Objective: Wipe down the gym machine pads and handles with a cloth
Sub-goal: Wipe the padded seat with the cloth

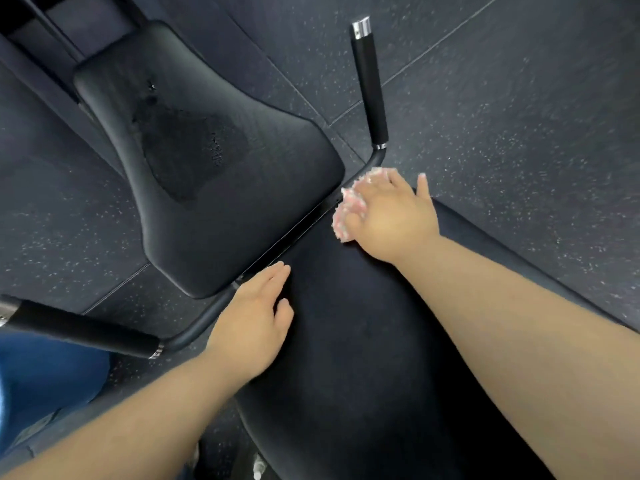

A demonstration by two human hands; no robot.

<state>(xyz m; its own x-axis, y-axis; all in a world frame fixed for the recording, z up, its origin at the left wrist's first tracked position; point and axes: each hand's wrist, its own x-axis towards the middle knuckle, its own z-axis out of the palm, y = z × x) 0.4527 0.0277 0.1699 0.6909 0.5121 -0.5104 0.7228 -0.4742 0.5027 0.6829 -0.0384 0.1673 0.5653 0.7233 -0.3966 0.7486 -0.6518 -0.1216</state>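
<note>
The near black pad (pixel 363 358) bears a pink-and-white cloth (pixel 348 206) at its far edge and the left hand (pixel 252 323).

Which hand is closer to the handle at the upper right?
Right. The right hand, holding the cloth, sits just below that handle; the left hand lies farther down-left.
</note>
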